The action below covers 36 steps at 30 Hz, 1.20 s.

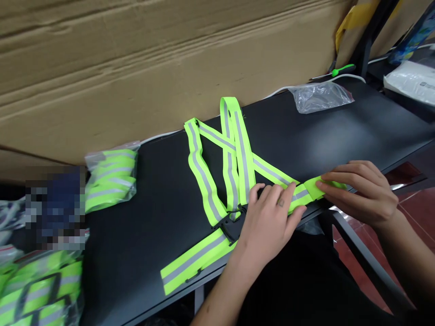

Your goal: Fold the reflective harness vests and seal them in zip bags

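Observation:
A reflective harness [243, 154] of neon yellow-green straps with grey stripes lies spread on the black table. Its shoulder straps cross, and the black buckle piece [234, 224] at their base is partly hidden by my left hand [272, 217]. That hand rests over the waist strap, fingers bent a little and thumb apart. At the strap's right end, my right hand [360, 192] pinches the yellow-green end section [314, 188] between thumb and fingers. The other waist strap end [193, 260] lies loose near the table's front edge.
Packed bags of yellow-green straps stand at left, one upper [112, 176] and one lower [41, 290]. A cardboard wall [170, 86] lines the back. Farther right lie an unfilled clear plastic bag [321, 97], a green-handled screwdriver [343, 70], a white cable and a white package [411, 81].

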Motion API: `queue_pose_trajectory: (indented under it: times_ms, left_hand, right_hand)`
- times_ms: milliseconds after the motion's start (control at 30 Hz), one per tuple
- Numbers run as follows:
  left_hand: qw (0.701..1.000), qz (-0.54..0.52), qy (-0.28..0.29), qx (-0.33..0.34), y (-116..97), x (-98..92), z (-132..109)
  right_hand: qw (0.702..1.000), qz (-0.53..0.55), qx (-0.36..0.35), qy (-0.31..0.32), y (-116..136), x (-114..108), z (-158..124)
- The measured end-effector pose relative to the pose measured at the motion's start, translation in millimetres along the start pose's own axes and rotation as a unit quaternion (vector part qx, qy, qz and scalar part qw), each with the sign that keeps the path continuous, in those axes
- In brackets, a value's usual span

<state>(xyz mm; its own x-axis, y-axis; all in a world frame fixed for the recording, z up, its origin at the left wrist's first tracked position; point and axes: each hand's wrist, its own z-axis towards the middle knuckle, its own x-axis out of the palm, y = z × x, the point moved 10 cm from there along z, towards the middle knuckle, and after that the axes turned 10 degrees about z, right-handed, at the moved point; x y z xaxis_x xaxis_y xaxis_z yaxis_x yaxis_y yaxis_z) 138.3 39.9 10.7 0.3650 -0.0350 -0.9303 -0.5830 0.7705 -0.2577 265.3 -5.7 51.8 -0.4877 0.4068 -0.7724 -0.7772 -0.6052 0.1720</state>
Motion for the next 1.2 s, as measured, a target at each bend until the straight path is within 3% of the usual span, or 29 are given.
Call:
queue_pose_trajectory:
  times_ms: [233,467,600,800,933,1200]
  left_hand:
    - [1.0,-0.016,0.006,-0.015,2,-0.3,1]
    - [0.995,-0.078,0.034,-0.053,8,-1.9,3]
    - [0.995,-0.081,0.032,-0.054,9,-2.5,4]
    - [0.998,-0.049,0.016,-0.035,4,-2.2,7]
    - [1.0,-0.021,0.005,-0.021,-1,-2.5,10]
    - [0.999,-0.01,0.046,-0.016,-1,8.8,14]
  right_hand:
    - [0.997,0.012,0.078,0.017,-15,13,-2]
    - [0.971,-0.099,0.183,-0.115,-4,-6,-21]
    - [0.989,-0.028,0.115,-0.088,26,15,-24]
    - [0.985,0.037,0.169,-0.026,43,48,-22]
    - [0.986,0.08,0.145,-0.027,58,53,-18]
    - [0.98,0.182,0.073,-0.038,71,53,-14]
